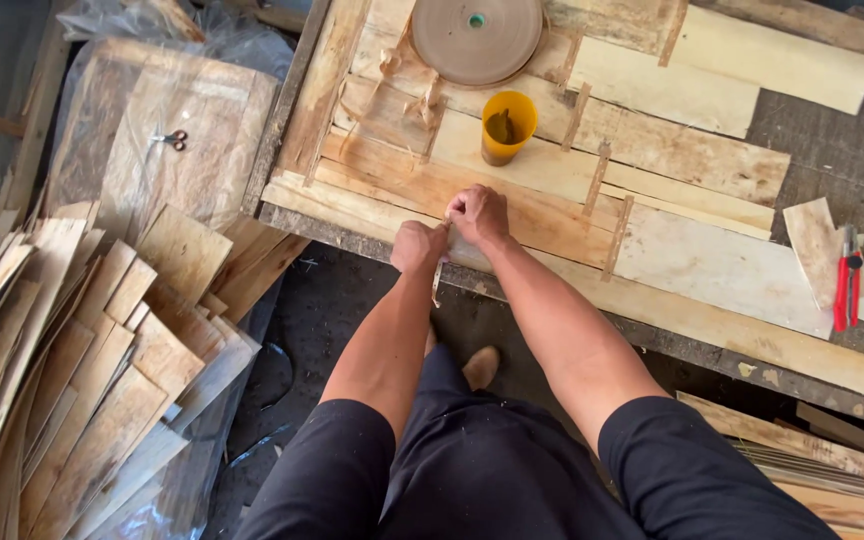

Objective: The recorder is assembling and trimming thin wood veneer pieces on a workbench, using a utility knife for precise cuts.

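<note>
Both hands meet at the near edge of a workbench covered with thin wood veneer sheets. My left hand pinches a narrow brown paper tape strip whose loose end hangs below the bench edge. My right hand is closed and presses down on the veneer right beside it, fingers on the same strip. Several short tape strips cross the seams between the veneer sheets. A big roll of brown tape lies at the back, with a yellow cup just in front of it.
A red utility knife lies on the bench at the right. A tall stack of veneer pieces fills the left side. Scissors rest on plastic-covered sheets at the upper left. More wood strips lie at the lower right.
</note>
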